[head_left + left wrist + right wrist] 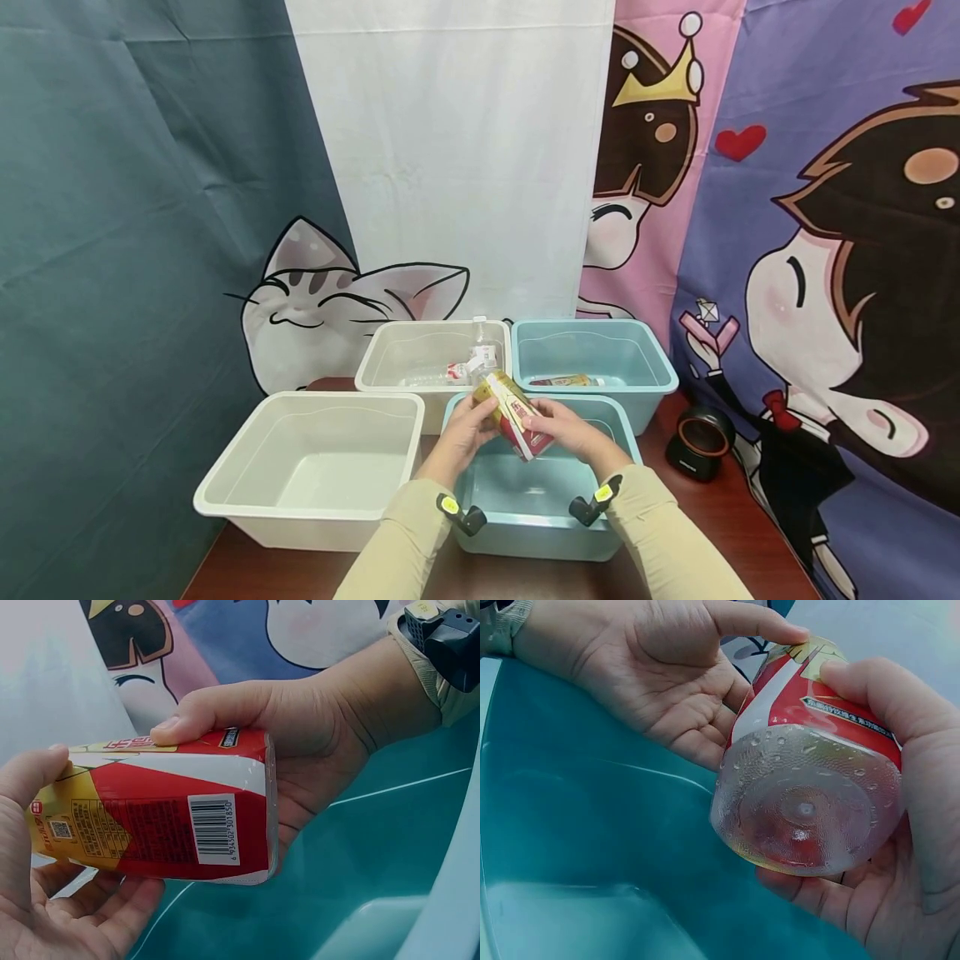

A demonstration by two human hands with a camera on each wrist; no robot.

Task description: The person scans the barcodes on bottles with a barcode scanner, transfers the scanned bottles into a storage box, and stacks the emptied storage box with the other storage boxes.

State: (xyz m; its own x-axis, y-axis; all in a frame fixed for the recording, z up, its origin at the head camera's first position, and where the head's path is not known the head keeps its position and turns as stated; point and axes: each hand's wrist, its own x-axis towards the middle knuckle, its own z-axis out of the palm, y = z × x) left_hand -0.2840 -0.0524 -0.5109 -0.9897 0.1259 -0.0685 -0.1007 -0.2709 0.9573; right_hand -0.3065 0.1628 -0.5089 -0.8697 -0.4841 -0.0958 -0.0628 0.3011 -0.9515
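Both hands hold a plastic bottle with a red, yellow and white label (515,419), tilted above the front blue bin (540,522). My left hand (465,435) grips the yellow upper part, thumb on top and fingers underneath. Around the red lower end, my right hand (573,431) holds it between thumb and fingers. In the left wrist view, a barcode and small print show on the label (142,817). Droplets cling inside the clear bottle base (806,806) in the right wrist view. The bottle's neck is hard to make out in the head view.
A front white bin (225,500) stands at left. Behind, a white bin (390,333) holds clear bottles (483,340), and a blue bin (660,383) holds a labelled bottle (570,380). A black round device (699,454) sits right on the wooden table (712,517).
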